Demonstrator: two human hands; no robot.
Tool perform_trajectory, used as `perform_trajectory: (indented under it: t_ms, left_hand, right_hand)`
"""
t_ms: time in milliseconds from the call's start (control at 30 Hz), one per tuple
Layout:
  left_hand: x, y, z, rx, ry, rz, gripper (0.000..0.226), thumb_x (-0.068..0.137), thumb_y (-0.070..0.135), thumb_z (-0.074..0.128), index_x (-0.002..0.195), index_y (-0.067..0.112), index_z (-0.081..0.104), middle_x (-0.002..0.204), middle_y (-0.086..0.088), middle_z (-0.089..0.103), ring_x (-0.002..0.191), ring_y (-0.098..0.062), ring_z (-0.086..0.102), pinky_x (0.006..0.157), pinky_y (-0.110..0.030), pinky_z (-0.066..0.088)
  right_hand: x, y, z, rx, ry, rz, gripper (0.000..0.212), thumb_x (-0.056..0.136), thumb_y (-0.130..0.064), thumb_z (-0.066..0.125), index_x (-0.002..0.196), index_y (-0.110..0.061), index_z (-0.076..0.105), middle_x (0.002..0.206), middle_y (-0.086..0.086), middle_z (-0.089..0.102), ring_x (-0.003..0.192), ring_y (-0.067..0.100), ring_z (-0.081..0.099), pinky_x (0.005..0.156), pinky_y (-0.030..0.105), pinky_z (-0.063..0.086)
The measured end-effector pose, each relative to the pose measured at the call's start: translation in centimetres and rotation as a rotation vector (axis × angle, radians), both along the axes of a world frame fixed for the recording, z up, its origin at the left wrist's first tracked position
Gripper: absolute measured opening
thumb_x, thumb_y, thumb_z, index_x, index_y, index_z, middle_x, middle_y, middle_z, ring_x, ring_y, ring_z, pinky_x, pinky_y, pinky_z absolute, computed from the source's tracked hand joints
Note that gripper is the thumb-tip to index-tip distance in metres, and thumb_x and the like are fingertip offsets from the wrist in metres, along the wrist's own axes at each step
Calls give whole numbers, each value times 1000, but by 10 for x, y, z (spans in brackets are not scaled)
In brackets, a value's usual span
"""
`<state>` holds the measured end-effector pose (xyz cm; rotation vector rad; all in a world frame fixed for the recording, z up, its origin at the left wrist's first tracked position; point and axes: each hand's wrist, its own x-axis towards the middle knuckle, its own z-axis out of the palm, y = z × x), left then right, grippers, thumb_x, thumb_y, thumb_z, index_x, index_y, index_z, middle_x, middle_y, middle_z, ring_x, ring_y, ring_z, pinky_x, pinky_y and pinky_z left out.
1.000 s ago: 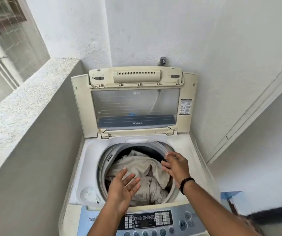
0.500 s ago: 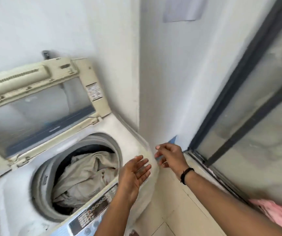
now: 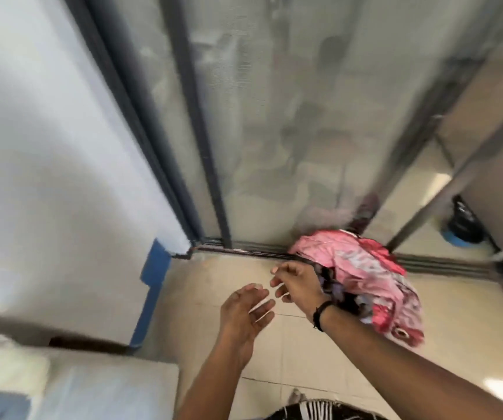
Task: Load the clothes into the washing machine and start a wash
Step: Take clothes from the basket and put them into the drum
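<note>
Swinging away from the washer, both hands (image 3: 245, 310) (image 3: 297, 281) empty and loose-fingered, now beside pink clothes (image 3: 368, 277) on floor

Whole view smeared by motion blur; print on the pink clothes (image 3: 362, 268) unreadable, and their left edge hidden behind the right hand (image 3: 297, 284). White washing machine (image 3: 92, 392) cut off at the lower-left corner, drum out of frame. Dark striped fabric (image 3: 323, 412) clipped by the bottom edge.

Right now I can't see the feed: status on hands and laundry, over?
Left hand open, empty. Right hand loosely curled, empty, beside the pink clothes. Clothes heaped on the floor by the sliding door. Nothing in the way.
</note>
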<state>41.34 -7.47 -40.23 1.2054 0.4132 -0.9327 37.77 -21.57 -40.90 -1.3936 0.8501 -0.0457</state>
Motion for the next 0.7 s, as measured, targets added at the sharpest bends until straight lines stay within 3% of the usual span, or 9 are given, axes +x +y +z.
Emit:
perform_trajectory:
  t_ms: [233, 367, 500, 600, 700]
  left_hand:
    - [-53, -136, -2, 81, 29, -379, 14, 99, 22, 59, 107, 13, 66, 101, -11, 78, 86, -27, 74, 77, -36, 58]
    - [-64, -188, -8, 138, -24, -536, 13, 98, 22, 60, 96, 11, 67, 103, -13, 76, 85, -28, 72, 81, -38, 56]
    - [-67, -242, -26, 232, 5, -579, 39, 100, 42, 55, 76, 11, 61, 104, -19, 74, 86, -31, 74, 93, -47, 52]
    - [-68, -289, -43, 254, 51, -618, 50, 99, 54, 48, 77, 11, 59, 99, -14, 76, 74, -25, 75, 83, -41, 54]
    - [-70, -341, -62, 300, 42, -759, 46, 99, 51, 51, 91, 9, 66, 91, -9, 75, 71, -22, 72, 74, -37, 55]
  right_hand:
    - [-89, -114, -28, 34, -3, -321, 11, 95, -10, 58, 88, -7, 67, 67, 5, 69, 49, 16, 55, 44, 20, 40]
    - [-118, -151, -46, 102, 6, -508, 19, 95, -8, 57, 78, -11, 65, 69, 13, 69, 51, 22, 57, 45, 21, 40]
    - [-139, -184, -58, 126, 66, -600, 21, 95, -10, 56, 75, -12, 64, 75, 20, 72, 51, 20, 61, 46, 22, 44]
    - [-155, -218, -63, 136, 104, -684, 22, 94, -8, 58, 74, -11, 66, 70, 13, 71, 51, 21, 61, 45, 25, 48]
    - [-170, -256, -67, 170, 172, -757, 14, 93, -8, 59, 84, -1, 66, 74, 12, 69, 54, 24, 58, 61, 42, 56]
